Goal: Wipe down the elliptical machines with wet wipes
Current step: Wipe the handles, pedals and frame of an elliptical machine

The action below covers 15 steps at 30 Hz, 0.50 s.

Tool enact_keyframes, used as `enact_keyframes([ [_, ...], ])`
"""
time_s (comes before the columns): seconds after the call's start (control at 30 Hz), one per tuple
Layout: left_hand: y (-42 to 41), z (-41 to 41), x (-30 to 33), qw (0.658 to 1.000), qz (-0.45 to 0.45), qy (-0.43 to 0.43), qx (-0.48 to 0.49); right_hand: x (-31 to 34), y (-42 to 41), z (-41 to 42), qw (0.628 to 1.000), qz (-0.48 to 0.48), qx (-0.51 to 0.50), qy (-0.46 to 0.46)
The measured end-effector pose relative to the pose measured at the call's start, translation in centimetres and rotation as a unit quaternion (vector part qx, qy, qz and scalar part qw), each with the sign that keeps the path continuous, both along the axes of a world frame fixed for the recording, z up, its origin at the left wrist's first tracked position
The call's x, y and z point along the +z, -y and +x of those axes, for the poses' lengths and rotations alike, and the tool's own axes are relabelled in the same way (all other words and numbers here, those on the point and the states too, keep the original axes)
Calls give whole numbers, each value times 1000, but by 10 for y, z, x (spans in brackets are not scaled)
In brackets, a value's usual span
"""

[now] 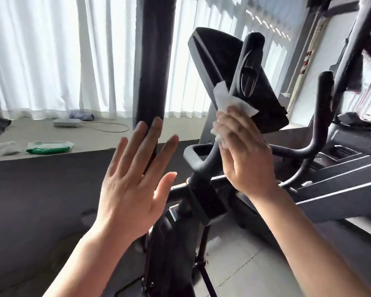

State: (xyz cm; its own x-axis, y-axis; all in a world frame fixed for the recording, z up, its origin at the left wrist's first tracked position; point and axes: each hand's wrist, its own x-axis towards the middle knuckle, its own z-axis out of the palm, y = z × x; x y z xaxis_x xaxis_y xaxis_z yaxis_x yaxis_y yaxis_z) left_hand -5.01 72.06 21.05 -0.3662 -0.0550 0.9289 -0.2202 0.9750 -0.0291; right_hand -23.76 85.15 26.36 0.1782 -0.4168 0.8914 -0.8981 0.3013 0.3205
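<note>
Head view is showing the left hand nearest, fingers straight and spread, holding nothing, its fingertips lying against or just before the thick padded handle that is rising upright ahead of it; contact I cannot tell. To its right and slightly farther, the right hand is gripping a white wipe wrapped around the thin handlebar, whose long axis is running up and slightly rightward, away from the hands, with the console behind it. The right hand is therefore the nearer one for sliding along that bar. Far left, a green wipe pack is lying on the floor by the curtains.
</note>
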Motion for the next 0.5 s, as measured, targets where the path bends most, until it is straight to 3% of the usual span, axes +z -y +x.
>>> enact_keyframes([
  [0.13, 6, 4, 6, 1000, -7, -9, 8, -42, 0, 16, 999, 20, -11, -41],
  [0.23, 9, 4, 7, 1000, 2, -8, 8, -74, 13, 20, 977, 101, -120, -145],
  [0.4, 11, 1, 8, 1000, 6, -2, 4, -67, 36, 35, 873, 255, -348, -227],
  [0.5, 12, 5, 8, 1000, 5, 10, 5, -52, 20, 32, 814, 314, -371, -319],
])
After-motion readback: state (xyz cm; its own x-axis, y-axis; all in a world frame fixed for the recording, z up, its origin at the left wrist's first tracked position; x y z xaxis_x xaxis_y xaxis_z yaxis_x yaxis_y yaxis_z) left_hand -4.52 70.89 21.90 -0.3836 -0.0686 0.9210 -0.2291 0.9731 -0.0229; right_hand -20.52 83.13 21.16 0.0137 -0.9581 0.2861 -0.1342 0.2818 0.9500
